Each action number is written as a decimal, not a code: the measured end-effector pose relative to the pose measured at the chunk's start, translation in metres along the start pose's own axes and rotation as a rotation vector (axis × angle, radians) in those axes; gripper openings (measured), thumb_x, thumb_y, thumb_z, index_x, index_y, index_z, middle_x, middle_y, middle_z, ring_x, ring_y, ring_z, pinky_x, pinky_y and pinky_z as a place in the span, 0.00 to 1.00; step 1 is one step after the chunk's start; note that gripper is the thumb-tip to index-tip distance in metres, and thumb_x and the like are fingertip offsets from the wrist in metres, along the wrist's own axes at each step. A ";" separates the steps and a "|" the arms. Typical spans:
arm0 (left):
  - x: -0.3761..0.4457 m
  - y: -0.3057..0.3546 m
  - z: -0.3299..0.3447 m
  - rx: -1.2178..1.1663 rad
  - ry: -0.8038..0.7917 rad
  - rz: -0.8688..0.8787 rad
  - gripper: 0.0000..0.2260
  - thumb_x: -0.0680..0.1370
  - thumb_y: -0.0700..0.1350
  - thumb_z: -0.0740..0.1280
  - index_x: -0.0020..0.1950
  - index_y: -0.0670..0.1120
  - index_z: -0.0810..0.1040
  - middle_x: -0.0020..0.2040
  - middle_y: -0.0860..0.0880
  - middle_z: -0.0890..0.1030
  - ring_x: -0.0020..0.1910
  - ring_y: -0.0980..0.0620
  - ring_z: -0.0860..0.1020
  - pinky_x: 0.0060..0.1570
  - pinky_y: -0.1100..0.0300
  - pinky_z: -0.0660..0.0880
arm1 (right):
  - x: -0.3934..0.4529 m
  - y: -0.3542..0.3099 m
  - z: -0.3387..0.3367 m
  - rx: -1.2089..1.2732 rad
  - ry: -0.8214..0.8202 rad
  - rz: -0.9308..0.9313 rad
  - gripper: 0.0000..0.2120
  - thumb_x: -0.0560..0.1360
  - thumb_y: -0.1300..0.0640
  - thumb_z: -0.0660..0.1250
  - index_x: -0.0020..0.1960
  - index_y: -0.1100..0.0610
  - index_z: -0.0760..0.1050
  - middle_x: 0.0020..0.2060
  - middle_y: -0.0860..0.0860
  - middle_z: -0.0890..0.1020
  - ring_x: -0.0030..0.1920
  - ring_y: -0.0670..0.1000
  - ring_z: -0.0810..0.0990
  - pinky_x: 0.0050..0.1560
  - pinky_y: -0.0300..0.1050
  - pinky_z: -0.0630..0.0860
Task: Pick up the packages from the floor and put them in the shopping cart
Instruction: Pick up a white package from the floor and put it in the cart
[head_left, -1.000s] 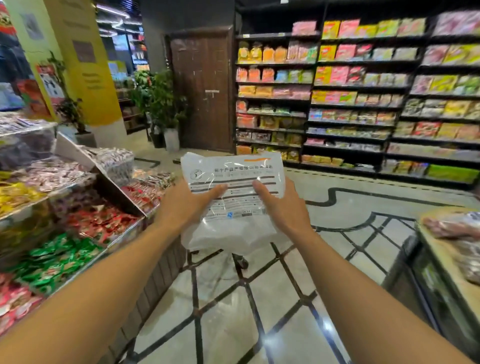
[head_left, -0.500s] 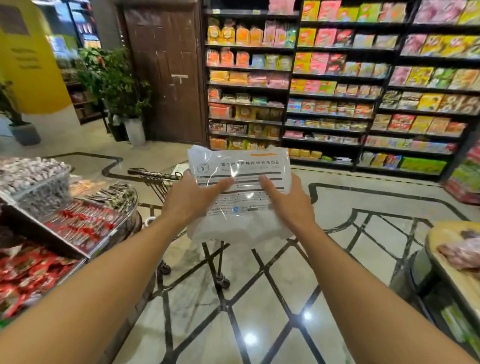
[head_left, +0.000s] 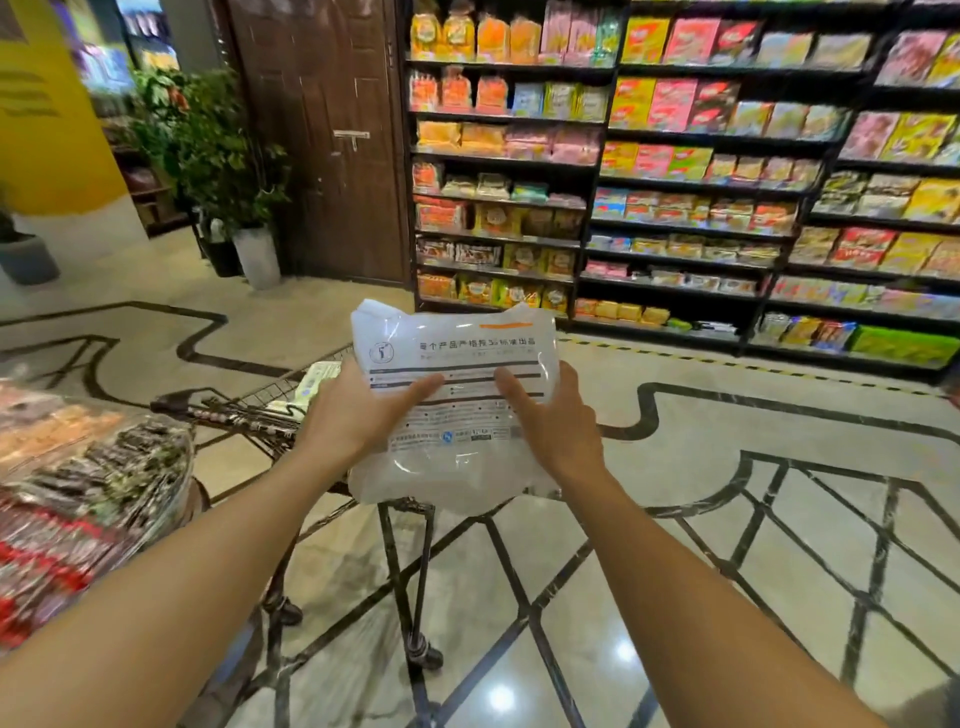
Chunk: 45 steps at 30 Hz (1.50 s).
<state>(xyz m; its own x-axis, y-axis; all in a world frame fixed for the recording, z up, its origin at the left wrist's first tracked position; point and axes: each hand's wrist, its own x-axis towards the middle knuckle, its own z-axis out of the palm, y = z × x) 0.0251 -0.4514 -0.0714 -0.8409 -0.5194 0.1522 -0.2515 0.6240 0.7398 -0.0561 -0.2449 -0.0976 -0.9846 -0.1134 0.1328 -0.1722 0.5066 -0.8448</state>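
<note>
I hold a white plastic package (head_left: 457, 353) with printed text in front of me, at chest height. My left hand (head_left: 353, 410) grips its left edge and my right hand (head_left: 550, 415) grips its right edge, thumbs on top. The shopping cart (head_left: 244, 410), dark wire with a dark handle, stands just behind and below the package, mostly hidden by it. Another pale package (head_left: 319, 376) lies inside the cart basket. The cart's legs and wheels (head_left: 423, 657) show under my hands.
A display stand of wrapped snacks (head_left: 88, 488) juts in at the left, close to the cart. Tall shelves of packaged goods (head_left: 675, 182) line the back right. A brown door (head_left: 322, 140) and potted plants (head_left: 223, 156) stand behind. Glossy tiled floor (head_left: 727, 519) spreads right.
The view has swung right and forward: the snack stand slid left, the cart came into sight and grew nearer. Both hands kept the same hold on the package.
</note>
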 end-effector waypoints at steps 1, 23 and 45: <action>0.019 -0.001 0.006 -0.003 0.001 0.001 0.35 0.65 0.79 0.70 0.62 0.57 0.78 0.50 0.58 0.84 0.49 0.53 0.83 0.42 0.54 0.80 | 0.021 0.001 0.006 -0.005 -0.003 -0.012 0.44 0.68 0.20 0.60 0.75 0.45 0.63 0.54 0.44 0.79 0.52 0.54 0.83 0.52 0.56 0.83; 0.412 -0.072 0.129 -0.066 -0.105 -0.082 0.33 0.69 0.75 0.72 0.65 0.54 0.78 0.55 0.53 0.87 0.53 0.47 0.86 0.55 0.44 0.83 | 0.396 0.024 0.171 -0.091 -0.082 0.053 0.41 0.69 0.20 0.61 0.73 0.42 0.64 0.57 0.46 0.83 0.55 0.55 0.83 0.53 0.54 0.80; 0.403 -0.272 0.095 -0.178 0.364 -0.867 0.44 0.66 0.76 0.72 0.74 0.51 0.73 0.65 0.53 0.79 0.66 0.42 0.80 0.63 0.50 0.76 | 0.469 -0.002 0.463 -0.166 -0.989 -0.208 0.42 0.69 0.21 0.66 0.74 0.43 0.63 0.60 0.47 0.83 0.58 0.56 0.84 0.60 0.62 0.80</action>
<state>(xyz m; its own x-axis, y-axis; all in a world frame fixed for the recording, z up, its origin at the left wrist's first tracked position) -0.2910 -0.7752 -0.2729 -0.1882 -0.9274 -0.3232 -0.6148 -0.1454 0.7752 -0.5041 -0.6948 -0.2739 -0.4836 -0.8288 -0.2815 -0.4130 0.4996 -0.7615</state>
